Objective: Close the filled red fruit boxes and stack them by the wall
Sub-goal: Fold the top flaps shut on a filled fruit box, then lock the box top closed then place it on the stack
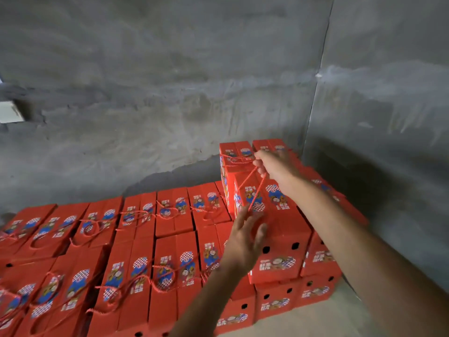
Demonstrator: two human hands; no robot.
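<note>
Red fruit box, lying closed on the stack under both hands, is best squared by the open left hand (fingers spread, holding nothing) while its rope handle, pinched by the right hand, is lowered slack.

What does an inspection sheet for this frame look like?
Surface: grey concrete floor, bare at lower right.
Job's things: closed red boxes stacked in rows by the wall; top box in the taller corner stack.
Clutter: nothing seen.
Grippers: right hand pinches the top box's red cord; left hand open against that box's side.
Cables: nothing seen, only cord handles.
Surroundings: side wall forms a corner; pale opening at far left.
</note>
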